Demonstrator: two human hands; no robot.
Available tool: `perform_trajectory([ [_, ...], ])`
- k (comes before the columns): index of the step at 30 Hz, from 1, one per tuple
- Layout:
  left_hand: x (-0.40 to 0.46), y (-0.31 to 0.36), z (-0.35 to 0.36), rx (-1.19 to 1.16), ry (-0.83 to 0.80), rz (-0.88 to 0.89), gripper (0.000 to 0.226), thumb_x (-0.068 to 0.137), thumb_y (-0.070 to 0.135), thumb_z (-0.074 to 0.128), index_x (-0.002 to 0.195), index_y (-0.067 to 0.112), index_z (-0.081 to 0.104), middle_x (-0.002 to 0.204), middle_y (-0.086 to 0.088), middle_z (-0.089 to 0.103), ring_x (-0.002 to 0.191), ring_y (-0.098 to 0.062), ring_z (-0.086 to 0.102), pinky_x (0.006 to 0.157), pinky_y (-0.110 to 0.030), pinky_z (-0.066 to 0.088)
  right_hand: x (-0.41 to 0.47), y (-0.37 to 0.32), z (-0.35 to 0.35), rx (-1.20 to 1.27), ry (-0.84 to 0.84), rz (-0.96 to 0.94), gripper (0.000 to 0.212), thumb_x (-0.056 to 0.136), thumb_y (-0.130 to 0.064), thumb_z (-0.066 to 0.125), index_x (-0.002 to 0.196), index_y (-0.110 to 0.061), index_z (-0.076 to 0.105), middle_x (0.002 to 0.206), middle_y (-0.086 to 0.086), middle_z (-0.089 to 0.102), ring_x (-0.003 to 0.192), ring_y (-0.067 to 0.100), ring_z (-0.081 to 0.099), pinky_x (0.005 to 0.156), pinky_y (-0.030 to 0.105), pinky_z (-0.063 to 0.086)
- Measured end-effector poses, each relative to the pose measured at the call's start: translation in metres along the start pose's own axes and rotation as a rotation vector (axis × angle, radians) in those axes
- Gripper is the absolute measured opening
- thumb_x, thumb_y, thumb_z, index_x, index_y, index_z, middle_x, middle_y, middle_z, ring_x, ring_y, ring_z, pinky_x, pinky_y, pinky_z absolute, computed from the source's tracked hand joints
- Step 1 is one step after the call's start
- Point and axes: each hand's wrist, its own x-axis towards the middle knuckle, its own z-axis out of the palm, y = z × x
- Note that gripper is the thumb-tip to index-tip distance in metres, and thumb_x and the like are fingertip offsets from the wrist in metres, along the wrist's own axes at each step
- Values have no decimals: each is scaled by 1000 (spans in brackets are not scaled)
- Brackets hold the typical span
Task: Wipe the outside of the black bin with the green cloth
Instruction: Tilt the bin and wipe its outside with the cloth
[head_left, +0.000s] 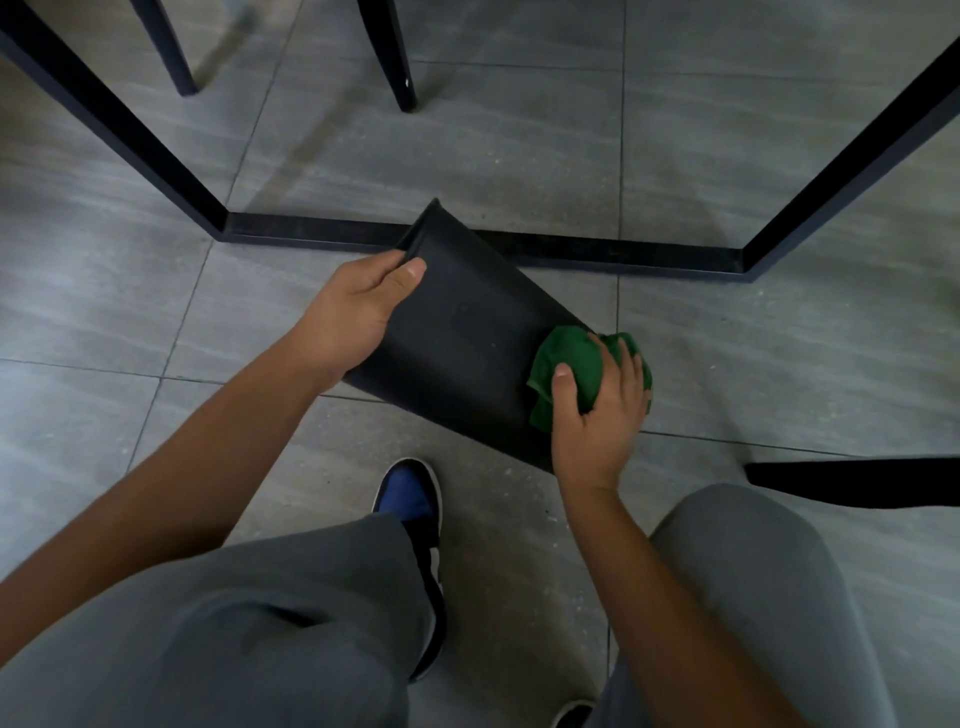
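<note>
While the left hand (353, 312) has its grip clamped on the rim of the tilted black bin (457, 332), the right hand (597, 415) presses the bunched green cloth (576, 364) against its side, above grey floor tiles (779, 338), a black frame bar (571, 249) just beyond.

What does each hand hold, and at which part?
The left hand grips the black bin at its far end. The right hand holds the bunched green cloth against its side.
</note>
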Motion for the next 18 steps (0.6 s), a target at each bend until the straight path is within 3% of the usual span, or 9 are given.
perform_trajectory([
  [4, 0, -2, -4, -92, 38, -38, 25, 109, 34, 47, 110, 28, 72, 103, 15, 80, 100, -5, 75, 86, -20, 56, -8, -18, 6, 24, -44, -10, 62, 94, -52, 50, 147, -21, 58, 161, 12, 47, 155, 37, 32, 125, 66, 21],
  [8, 5, -2, -3, -126, 50, -53, 35, 106, 41, 52, 126, 19, 70, 123, 3, 76, 118, -14, 70, 110, -41, 50, -22, -63, 24, 61, -141, -154, 63, 93, -57, 50, 150, -29, 53, 166, 8, 42, 159, 31, 26, 130, 58, 10],
  [10, 5, -4, -1, -104, 51, -20, 35, 108, 39, 49, 129, 17, 68, 125, 3, 74, 120, -11, 67, 113, -36, 46, -14, -89, 36, 81, -150, -200, 62, 96, -58, 48, 149, -28, 54, 164, 8, 44, 159, 30, 27, 130, 58, 11],
  [13, 0, -6, 1, -73, 40, 29, 35, 110, 31, 44, 133, 12, 64, 125, 3, 72, 118, -6, 66, 107, -22, 47, 17, -116, 49, 65, -124, -277, 58, 99, -57, 45, 143, -22, 61, 155, 10, 55, 151, 32, 42, 124, 62, 24],
  [16, -5, -10, 2, -72, 20, 48, 25, 110, 22, 46, 121, 14, 67, 116, 0, 73, 108, -12, 69, 100, -25, 53, 57, -123, 55, 113, -103, -309, 56, 99, -56, 46, 131, -16, 68, 126, 7, 73, 119, 27, 68, 106, 58, 47],
  [18, -8, -14, 2, -53, 67, 39, 22, 109, 22, 49, 105, 10, 67, 99, -2, 71, 93, -13, 67, 88, -30, 54, 72, -112, 55, 99, -135, -233, 58, 98, -58, 42, 126, -15, 69, 108, 4, 77, 101, 25, 71, 97, 55, 52],
])
